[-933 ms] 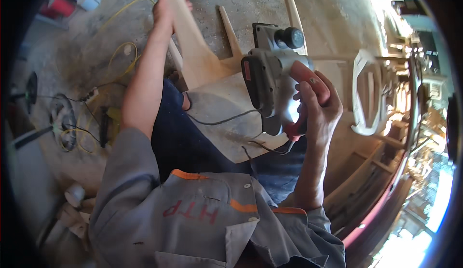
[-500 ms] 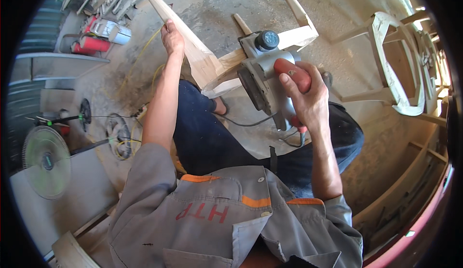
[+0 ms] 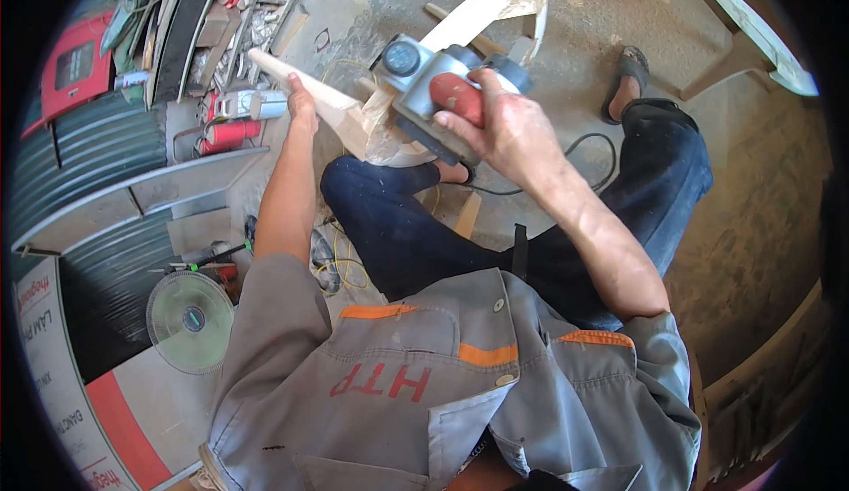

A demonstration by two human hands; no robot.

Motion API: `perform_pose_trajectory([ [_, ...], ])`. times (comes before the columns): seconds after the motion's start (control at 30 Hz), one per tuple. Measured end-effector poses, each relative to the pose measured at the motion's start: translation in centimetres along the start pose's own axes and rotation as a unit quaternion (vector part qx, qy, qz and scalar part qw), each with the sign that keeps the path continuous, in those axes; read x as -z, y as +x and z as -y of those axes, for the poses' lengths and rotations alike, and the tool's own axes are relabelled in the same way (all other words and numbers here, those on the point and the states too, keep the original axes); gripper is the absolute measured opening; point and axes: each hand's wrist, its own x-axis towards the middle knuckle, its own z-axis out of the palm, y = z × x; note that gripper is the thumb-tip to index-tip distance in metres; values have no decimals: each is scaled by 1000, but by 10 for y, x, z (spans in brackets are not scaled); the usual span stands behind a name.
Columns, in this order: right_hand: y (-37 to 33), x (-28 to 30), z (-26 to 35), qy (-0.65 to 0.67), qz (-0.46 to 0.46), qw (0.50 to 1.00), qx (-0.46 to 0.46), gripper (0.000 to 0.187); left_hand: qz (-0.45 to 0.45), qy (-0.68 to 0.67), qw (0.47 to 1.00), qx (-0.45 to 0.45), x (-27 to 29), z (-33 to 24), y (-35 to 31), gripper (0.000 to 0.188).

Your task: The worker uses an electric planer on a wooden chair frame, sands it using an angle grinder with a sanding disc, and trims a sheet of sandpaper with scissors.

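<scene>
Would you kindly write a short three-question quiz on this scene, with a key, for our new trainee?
1. Which hand grips the red handle of the power tool?
2. True or false: the fan is at the person's left.
3. Fill in: the left hand holds a frame made of ____.

Key:
1. The right hand.
2. True.
3. Wood.

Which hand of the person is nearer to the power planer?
Right. The right hand grips the red handle of the power planer; the left hand is to its left, holding a pale wooden piece.
</scene>
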Motion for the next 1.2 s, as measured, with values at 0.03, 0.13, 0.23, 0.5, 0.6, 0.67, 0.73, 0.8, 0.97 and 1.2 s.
perform_pose_trajectory([
  [0.03, -1, 0, -2, 10, 6, 1000, -1, 54, 21, -7, 1000, 5, 0, -1, -2, 86],
  [0.13, -4, 1, -6, 19, 15, 1000, -13, 55, 53, -28, 998, 13, 0, -4, -12, 88],
  [0.23, -7, 3, -7, 29, -17, 999, 25, 45, 63, -23, 998, 12, 3, -8, -29, 87],
  [0.5, -11, 15, -13, 45, -35, 998, 34, 47, 143, -88, 985, 33, 1, -19, -65, 83],
  [0.6, -10, 19, -11, 28, -37, 999, 11, 50, 167, -115, 979, 23, 1, -20, -69, 83],
  [0.67, -11, 23, -9, 56, -32, 998, -20, 55, 170, -144, 975, 19, 0, -19, -68, 81],
  [0.73, -10, 27, -8, 79, -45, 995, -48, 62, 183, -180, 966, 8, -4, -20, -66, 81],
  [0.8, -5, 31, -6, 74, -63, 991, -92, 57, 223, -218, 950, -2, -13, -23, -65, 82],
  [0.97, 5, 43, -2, 142, -70, 975, -156, 61, 297, -369, 880, -38, -45, -36, -63, 81],
  [1.2, 0, 33, 22, 198, -40, 963, -179, 58, 362, -542, 756, -50, -64, -55, -44, 43],
])
